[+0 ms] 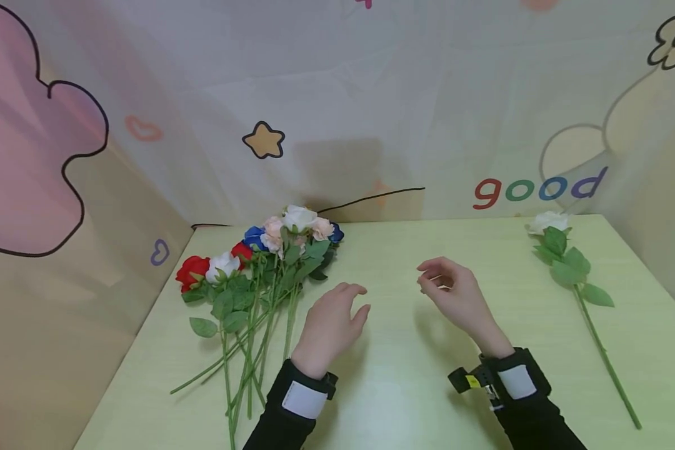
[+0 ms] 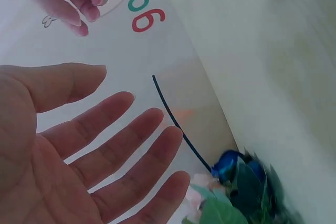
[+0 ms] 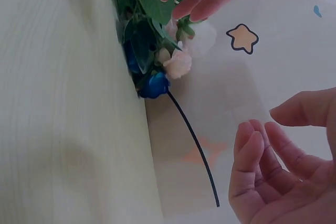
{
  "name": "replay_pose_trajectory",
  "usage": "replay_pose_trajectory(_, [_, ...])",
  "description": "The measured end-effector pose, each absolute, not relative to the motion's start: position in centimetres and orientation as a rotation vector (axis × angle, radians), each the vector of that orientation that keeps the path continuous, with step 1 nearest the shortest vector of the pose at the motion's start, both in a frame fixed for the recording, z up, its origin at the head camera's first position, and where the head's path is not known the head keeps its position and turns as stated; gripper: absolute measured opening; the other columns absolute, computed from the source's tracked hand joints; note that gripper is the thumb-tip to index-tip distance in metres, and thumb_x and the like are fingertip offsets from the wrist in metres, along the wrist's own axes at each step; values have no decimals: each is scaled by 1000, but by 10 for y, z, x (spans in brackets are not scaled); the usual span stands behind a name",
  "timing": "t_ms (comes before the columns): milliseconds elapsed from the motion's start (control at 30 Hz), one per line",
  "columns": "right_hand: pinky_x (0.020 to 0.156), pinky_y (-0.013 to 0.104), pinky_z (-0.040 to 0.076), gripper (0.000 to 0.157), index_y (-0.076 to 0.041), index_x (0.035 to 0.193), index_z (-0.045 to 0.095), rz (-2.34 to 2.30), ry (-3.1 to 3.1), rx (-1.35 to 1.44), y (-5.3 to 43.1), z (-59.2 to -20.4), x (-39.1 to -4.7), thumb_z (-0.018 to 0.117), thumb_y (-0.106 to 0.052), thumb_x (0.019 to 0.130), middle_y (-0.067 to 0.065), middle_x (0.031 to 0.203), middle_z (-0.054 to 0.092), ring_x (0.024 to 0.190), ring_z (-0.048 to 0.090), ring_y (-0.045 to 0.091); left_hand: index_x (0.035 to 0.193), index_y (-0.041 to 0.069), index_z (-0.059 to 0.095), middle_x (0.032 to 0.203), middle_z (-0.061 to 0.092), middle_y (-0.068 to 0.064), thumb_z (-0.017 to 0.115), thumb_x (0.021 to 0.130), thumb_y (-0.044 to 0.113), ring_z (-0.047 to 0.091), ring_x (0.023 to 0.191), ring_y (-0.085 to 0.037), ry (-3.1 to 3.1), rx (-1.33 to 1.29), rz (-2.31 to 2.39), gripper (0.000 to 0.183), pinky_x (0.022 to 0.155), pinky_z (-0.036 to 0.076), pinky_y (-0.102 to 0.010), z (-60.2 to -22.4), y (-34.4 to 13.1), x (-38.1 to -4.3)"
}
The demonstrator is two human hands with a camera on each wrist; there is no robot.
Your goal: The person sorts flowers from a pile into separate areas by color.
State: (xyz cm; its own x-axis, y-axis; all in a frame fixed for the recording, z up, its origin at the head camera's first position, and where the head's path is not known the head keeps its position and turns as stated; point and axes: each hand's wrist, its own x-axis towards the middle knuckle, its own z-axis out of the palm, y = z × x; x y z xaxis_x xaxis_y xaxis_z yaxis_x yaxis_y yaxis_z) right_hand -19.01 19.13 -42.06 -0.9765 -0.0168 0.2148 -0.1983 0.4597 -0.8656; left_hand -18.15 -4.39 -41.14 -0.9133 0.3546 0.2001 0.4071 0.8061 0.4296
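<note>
A bunch of artificial flowers lies on the left of the table, with a red rose (image 1: 192, 272), white roses (image 1: 300, 218), pink blooms (image 1: 272, 235) and blue roses (image 1: 255, 239) on long green stems. Just right of those stems hovers my left hand (image 1: 330, 325), its fingers apart and holding nothing. My right hand (image 1: 455, 297) is raised over the middle of the table, fingers loosely bent, with nothing in them. Off to the right, a single white rose (image 1: 548, 222) lies apart, its stem pointing toward the near right. In the left wrist view a blue rose (image 2: 231, 163) shows beyond my fingers.
The pale table (image 1: 394, 400) meets a printed cloth backdrop (image 1: 337, 94) at its far edge. Coloured letters (image 1: 540, 189) and a star (image 1: 264, 140) are printed on the cloth. Both wrists wear dark straps.
</note>
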Motion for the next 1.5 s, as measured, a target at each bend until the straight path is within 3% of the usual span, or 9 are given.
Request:
replay_pose_trajectory(233, [75,17,55,24,2,121,62,1802,-2482,110,165,-422,-192,60,-7,99,23,106,67,83,69,15,109,7,72,99,73,-10,68,96,20,68,82,-23,-2913,-503,-657,19,65,53,-32,-415,-75,-174])
replay_pose_trajectory(367, [79,18,56,26,1,124,60,2018,-2411,53,147,-425,-192,58,-7,99,14,103,68,85,68,13,96,7,70,83,68,-6,70,93,17,59,67,-16,-2952,-446,-607,10,56,45,-27,-416,-96,-172])
replay_pose_trajectory(500, [83,21,56,27,1,126,57,2246,-2314,3,130,-428,-191,56,-9,101,0,97,69,86,67,10,90,7,68,80,67,-6,72,91,15,53,61,-14,-2998,-381,-568,10,53,41,-27,-416,-116,-171])
replay_pose_trajectory(633, [85,23,56,27,1,126,56,2414,-2229,-29,113,-431,-191,55,-11,102,-3,95,69,87,66,11,91,5,68,82,69,-8,72,90,13,57,63,-18,-3017,-347,-514,9,52,43,-30,-418,-137,-169])
replay_pose_trajectory(833, [83,22,55,26,3,126,55,2604,-2146,-22,87,-436,-192,54,-9,102,-1,94,69,86,65,12,100,1,69,94,73,-14,72,88,9,69,79,-29,-3012,-276,-433,15,62,54,-40,-419,-172,-167])
replay_pose_trajectory(1033, [79,21,55,27,4,125,55,2717,-2103,-6,67,-440,-192,54,-8,101,-2,91,67,83,64,12,107,-1,68,99,71,-17,73,87,8,70,81,-34,-3040,-199,-356,22,61,56,-44,-420,-201,-168])
replay_pose_trajectory(1500, [78,21,55,26,4,124,55,2761,-2136,99,49,-445,-183,54,-7,100,-3,89,67,82,64,11,87,1,70,80,71,-14,73,85,3,68,68,-30,-3034,-237,-311,3,55,53,-42,-437,-218,-165])
